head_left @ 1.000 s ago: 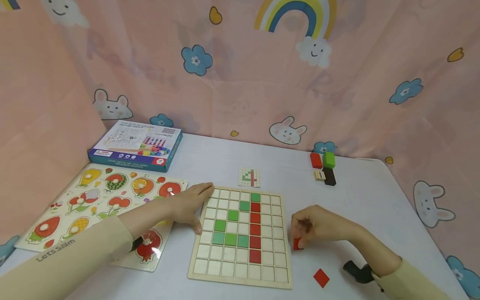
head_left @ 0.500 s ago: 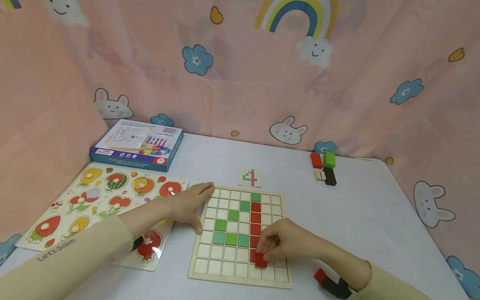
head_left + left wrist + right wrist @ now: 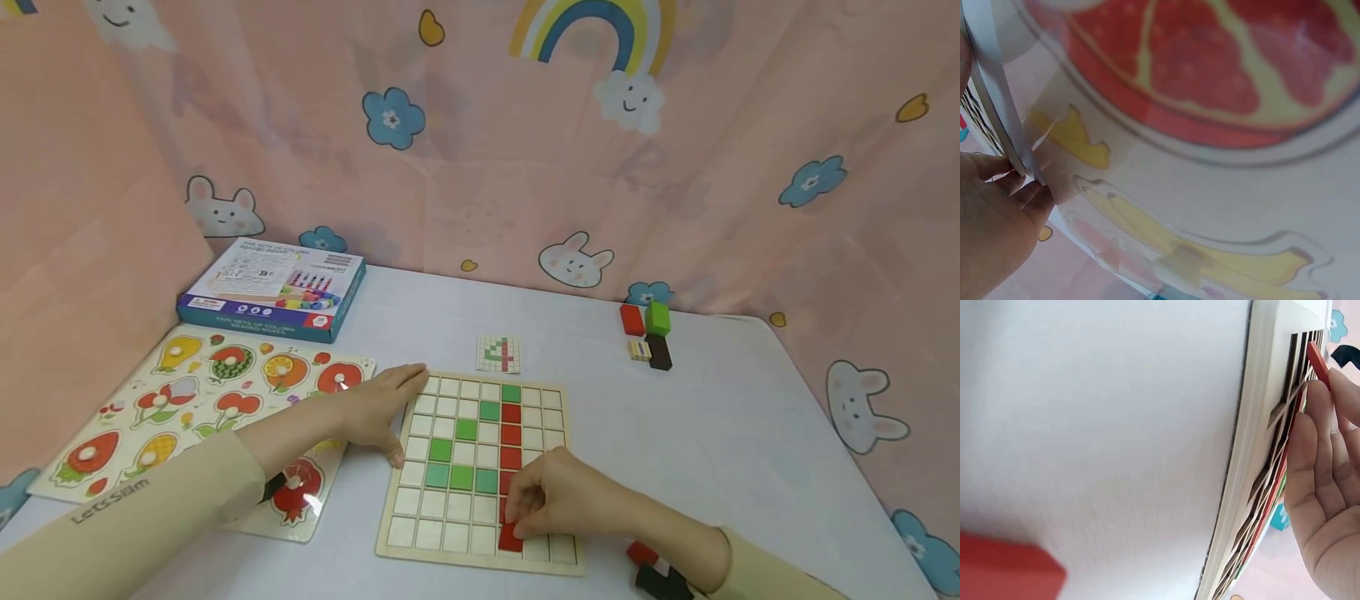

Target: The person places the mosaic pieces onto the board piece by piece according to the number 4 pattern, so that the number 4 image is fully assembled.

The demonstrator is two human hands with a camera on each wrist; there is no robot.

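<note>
A square wooden grid board [image 3: 442,557] lies on the white table, with green tiles [image 3: 466,430] in a stepped pattern and a column of red tiles [image 3: 511,435]. My right hand [image 3: 566,500] pinches a red square tile [image 3: 511,540] over the bottom cell of that column. In the right wrist view this tile [image 3: 1318,362] is tilted between thumb and finger at the grid. My left hand [image 3: 378,412] rests along the board's left edge, thumb and fingers spread; the left wrist view shows its fingertips [image 3: 1036,192] right at that edge.
Another red tile [image 3: 642,552] lies right of the board, partly hidden by the wrist camera. Behind the board is a small pattern card [image 3: 498,354]. A fruit puzzle [image 3: 247,400] and a box [image 3: 270,292] stand left; several coloured blocks [image 3: 657,319] sit back right.
My right hand has carried the red tile from the table right of the board leftward to the bottom cell of the red column. The left hand has stayed at the board's edge.
</note>
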